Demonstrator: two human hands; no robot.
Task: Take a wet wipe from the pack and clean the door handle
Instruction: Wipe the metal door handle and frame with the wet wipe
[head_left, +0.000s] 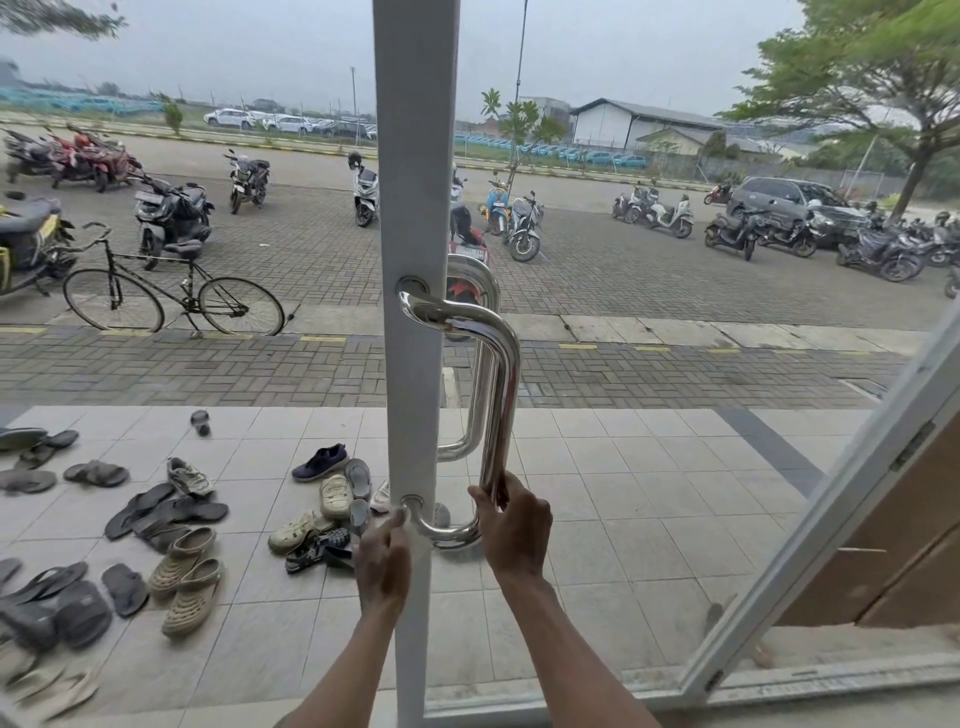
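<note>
- Gripping the door handle low down, right hand wraps the chrome bar.
- Left hand presses a wet wipe against the handle's bottom mount, fingers closed on it.

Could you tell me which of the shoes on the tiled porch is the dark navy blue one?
It is the sneaker lying alone just left of the door frame, above the cream and grey pairs; the others are grey, black or beige.
</note>
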